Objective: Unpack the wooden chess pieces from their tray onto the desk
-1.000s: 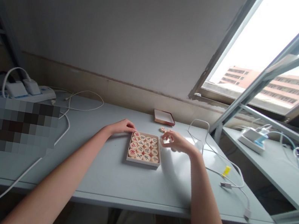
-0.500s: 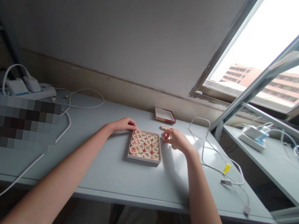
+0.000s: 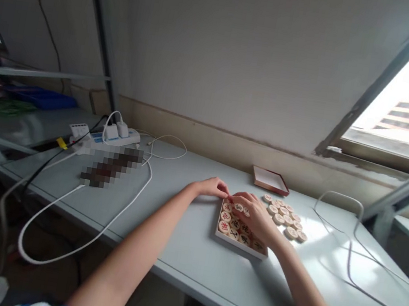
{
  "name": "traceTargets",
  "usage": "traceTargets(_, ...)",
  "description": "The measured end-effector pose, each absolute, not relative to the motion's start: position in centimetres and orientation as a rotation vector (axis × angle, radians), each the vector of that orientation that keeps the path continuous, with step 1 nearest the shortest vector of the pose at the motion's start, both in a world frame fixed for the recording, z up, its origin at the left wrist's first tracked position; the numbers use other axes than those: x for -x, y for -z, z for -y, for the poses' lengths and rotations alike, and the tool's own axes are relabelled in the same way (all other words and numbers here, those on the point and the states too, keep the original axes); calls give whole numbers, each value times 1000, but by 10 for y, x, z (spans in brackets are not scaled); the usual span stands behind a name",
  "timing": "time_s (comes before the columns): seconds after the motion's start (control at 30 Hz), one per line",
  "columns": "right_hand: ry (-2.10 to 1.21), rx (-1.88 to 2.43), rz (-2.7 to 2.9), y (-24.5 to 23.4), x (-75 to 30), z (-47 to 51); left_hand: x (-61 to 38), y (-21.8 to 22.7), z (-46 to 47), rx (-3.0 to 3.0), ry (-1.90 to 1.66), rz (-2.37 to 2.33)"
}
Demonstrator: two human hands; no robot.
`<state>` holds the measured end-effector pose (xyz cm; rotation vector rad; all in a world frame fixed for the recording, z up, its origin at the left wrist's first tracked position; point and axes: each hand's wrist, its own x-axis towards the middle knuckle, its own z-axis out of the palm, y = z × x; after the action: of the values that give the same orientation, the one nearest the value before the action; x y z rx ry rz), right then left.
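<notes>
A shallow box (image 3: 222, 237) of round wooden chess pieces lies on the grey table (image 3: 181, 243). My left hand (image 3: 211, 187) rests at the box's far left corner, fingers curled, touching its edge. My right hand (image 3: 253, 216) lies over the box's pieces, its fingers bent down onto them at the far left; what they pinch is hidden. Several loose pieces (image 3: 287, 220) lie on the table just right of the box.
The box's reddish lid (image 3: 270, 181) sits by the wall. A power strip (image 3: 113, 135) with white cables (image 3: 66, 250) is at the left, more cables (image 3: 348, 250) at the right. Metal shelving (image 3: 8, 104) stands at the left, a window at the right.
The view has swung left and nearer. My right hand moved from the loose pieces beside the box to over the box's far left. The left hand stays at the corner.
</notes>
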<state>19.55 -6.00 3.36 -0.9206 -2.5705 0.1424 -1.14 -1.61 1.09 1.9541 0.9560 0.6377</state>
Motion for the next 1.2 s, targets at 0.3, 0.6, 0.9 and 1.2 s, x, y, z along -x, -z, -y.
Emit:
traceTargets(0.3, -18, 1080, 2350, -35, -201, 53, 11, -14, 18, -1923, -650, -954)
traceTargets(0.6, 216, 1676, 2162, -25, -246, 32, 22, -22, 18, -1887, -603, -1009)
traceTargets(0.9, -199, 1063, 2414, -43, -216, 57, 25, -24, 18, -1856, -558, -1000)
traceTargets(1.2, -169, 929, 2514, -40, -179, 79, 22, -27, 20, -1884, -504, -967)
